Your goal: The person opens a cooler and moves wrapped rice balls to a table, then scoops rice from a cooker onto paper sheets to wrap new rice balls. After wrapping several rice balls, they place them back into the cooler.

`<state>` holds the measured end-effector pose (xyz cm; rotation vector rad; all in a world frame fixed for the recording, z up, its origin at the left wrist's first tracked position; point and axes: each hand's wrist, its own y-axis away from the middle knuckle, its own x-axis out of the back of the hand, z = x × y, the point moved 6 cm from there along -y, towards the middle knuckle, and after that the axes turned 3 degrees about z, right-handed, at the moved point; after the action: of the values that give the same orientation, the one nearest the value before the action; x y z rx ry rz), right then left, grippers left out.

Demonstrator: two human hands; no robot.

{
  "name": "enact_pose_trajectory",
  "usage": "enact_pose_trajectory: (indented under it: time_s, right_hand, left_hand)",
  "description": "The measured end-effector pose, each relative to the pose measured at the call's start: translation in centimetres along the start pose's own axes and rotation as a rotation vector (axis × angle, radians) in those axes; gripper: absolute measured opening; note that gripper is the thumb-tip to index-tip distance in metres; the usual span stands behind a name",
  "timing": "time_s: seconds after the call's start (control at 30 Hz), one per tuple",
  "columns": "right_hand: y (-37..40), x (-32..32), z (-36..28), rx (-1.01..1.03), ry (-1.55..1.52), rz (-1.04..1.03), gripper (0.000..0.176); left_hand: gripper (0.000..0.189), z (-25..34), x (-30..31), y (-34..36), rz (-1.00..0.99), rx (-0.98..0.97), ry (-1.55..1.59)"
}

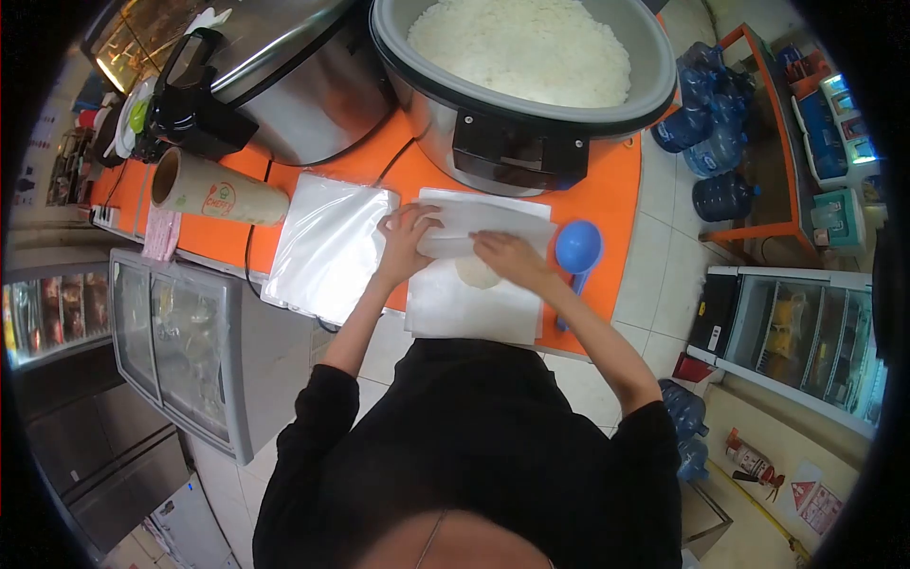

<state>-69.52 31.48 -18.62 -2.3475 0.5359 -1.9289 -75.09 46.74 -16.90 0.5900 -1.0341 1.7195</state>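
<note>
A stack of white paper sheets (474, 318) lies on the orange table in front of me. On it is a round, flattened portion of white rice (477, 273), partly covered by the folded-over top part of a sheet (445, 245). My left hand (406, 245) grips the left side of this fold with bent fingers. At the fold's right side, my right hand (512, 258) has its fingers closed on the paper, just beside the rice. A blue scoop (578, 247) rests right of the stack, its handle toward me.
An open cooker (526, 114) full of rice stands behind the paper, next to a closed cooker (294, 95). Left are a pile of clear plastic sheets (332, 242) and a printed roll (218, 190). The table edge (621, 284) is at right; blue water jugs (716, 152) stand beyond.
</note>
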Motion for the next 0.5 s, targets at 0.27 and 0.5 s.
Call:
enact_pose_trajectory:
  time_s: [0.27, 0.5]
  right_hand:
    - [6.9, -2.7, -8.4, -0.081, -0.207, -0.153, 0.04]
    - [11.7, -4.3, -9.1, -0.104, -0.41, -0.271, 0.033]
  left_hand:
    - [0.028, -6.6, 0.6, 2.7, 0.259, 0.364, 0.286]
    - [0.058, 6.1, -2.9, 2.2, -0.48, -0.233, 0.135]
